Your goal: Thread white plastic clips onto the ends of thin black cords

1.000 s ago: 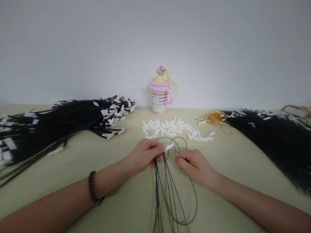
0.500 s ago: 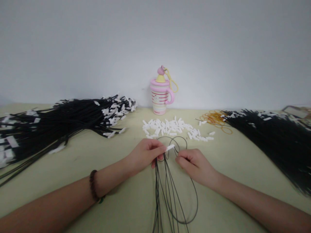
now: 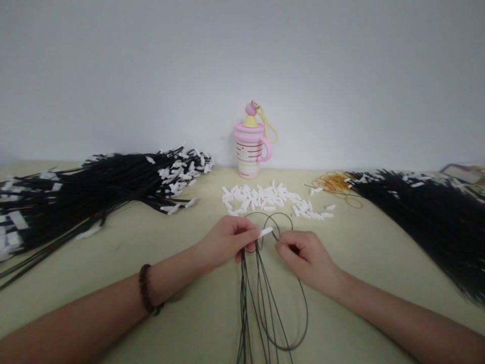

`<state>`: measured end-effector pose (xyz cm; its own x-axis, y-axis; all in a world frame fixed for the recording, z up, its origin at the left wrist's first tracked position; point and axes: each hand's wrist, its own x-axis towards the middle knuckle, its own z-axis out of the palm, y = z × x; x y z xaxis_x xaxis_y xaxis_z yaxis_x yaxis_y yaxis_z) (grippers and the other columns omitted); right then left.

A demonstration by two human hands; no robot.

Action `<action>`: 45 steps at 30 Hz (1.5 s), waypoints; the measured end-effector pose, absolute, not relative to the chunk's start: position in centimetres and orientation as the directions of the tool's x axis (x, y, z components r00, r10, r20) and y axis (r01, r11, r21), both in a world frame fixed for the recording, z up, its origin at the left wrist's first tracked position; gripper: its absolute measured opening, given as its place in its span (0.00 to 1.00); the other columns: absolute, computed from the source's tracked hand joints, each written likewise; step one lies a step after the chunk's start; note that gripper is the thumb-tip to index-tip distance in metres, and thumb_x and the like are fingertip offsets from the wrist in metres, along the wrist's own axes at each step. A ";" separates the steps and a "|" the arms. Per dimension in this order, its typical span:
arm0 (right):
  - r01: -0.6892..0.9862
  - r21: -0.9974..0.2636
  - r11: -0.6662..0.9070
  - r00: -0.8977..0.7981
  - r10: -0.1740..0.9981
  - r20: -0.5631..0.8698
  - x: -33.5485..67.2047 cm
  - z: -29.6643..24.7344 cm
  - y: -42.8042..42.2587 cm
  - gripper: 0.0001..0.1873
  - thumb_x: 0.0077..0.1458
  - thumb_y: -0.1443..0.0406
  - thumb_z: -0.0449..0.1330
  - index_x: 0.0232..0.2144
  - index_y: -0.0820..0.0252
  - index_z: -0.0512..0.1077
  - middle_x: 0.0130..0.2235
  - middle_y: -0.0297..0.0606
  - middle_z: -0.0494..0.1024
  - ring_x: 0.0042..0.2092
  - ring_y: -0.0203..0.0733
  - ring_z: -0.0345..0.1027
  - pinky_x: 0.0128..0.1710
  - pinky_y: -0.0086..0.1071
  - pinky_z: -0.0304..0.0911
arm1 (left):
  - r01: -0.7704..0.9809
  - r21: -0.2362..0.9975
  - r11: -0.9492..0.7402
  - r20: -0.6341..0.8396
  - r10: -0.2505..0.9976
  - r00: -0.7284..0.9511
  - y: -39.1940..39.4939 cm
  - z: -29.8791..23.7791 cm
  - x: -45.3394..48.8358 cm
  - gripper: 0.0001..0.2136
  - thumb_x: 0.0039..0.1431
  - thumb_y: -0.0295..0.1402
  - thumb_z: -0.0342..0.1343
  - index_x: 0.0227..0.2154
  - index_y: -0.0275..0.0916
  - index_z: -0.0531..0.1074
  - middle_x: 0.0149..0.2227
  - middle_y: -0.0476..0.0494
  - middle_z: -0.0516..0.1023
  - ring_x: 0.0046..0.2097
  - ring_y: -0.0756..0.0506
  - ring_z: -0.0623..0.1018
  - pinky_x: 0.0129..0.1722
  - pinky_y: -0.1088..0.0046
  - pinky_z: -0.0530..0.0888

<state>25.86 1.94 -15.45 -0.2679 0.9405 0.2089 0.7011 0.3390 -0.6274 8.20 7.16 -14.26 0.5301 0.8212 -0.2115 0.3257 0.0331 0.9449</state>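
Observation:
My left hand (image 3: 226, 241) pinches a small white plastic piece (image 3: 265, 232) between thumb and fingers, and several thin black cords (image 3: 261, 298) hang down from that hand toward me. My right hand (image 3: 305, 255) is closed in a pinch on the end of a black cord just right of the white piece. Two cord loops (image 3: 270, 221) curl up behind the hands. A scatter of loose white pieces (image 3: 267, 198) lies on the table just beyond them.
A big bundle of black cords with white ends (image 3: 98, 189) lies at the left, another black cord bundle (image 3: 424, 207) at the right. A pink striped cup (image 3: 250, 146) stands by the wall. Orange rubber bands (image 3: 335, 184) lie right of the white pieces. The table (image 3: 151, 242) is pale yellow-green.
Both hands stay almost still; my right hand has edged slightly up and toward the white piece.

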 end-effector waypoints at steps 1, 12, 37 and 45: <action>0.702 -0.611 0.366 -0.264 0.930 0.254 25.9 -15.5 1.8 0.14 0.49 0.69 0.48 0.14 0.65 0.53 0.19 0.31 0.55 0.23 0.27 0.50 0.23 0.22 0.45 | 0.326 0.945 0.024 -0.209 0.812 0.546 7.2 -14.3 8.1 0.11 0.49 0.38 0.50 0.22 0.33 0.67 0.18 0.52 0.65 0.16 0.57 0.62 0.14 0.83 0.61; 0.652 -0.454 0.607 -0.407 0.786 0.466 25.8 -16.0 1.0 0.07 0.50 0.71 0.48 0.24 0.65 0.65 0.44 0.41 0.63 0.42 0.36 0.58 0.44 0.31 0.57 | 0.365 0.927 -0.091 -0.202 0.699 0.686 7.3 -14.4 7.8 0.12 0.51 0.40 0.48 0.24 0.34 0.67 0.20 0.52 0.66 0.17 0.57 0.62 0.14 0.84 0.61; 0.427 -0.738 0.522 -0.007 0.819 0.574 26.5 -16.5 3.0 0.08 0.45 0.67 0.58 0.31 0.54 0.75 0.44 0.41 0.61 0.45 0.37 0.55 0.42 0.33 0.57 | -0.001 0.998 0.062 -0.041 0.681 0.732 7.4 -8.5 4.9 0.09 0.47 0.37 0.56 0.25 0.35 0.68 0.16 0.53 0.64 0.15 0.57 0.61 0.12 0.85 0.58; -0.306 -0.951 -0.054 -0.150 0.989 -0.008 28.2 -16.6 5.7 0.08 0.39 0.67 0.62 0.28 0.62 0.74 0.28 0.36 0.72 0.30 0.31 0.67 0.34 0.28 0.64 | 0.375 0.912 -0.168 -0.252 0.493 0.833 6.4 -11.1 6.6 0.10 0.52 0.38 0.50 0.27 0.34 0.68 0.20 0.52 0.66 0.17 0.58 0.63 0.15 0.86 0.61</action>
<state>28.15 5.71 -16.63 -0.1501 0.9886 -0.0083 -0.3058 -0.0544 -0.9505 6.62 6.43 -11.12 0.8330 0.4928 -0.2515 0.3748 -0.1682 0.9117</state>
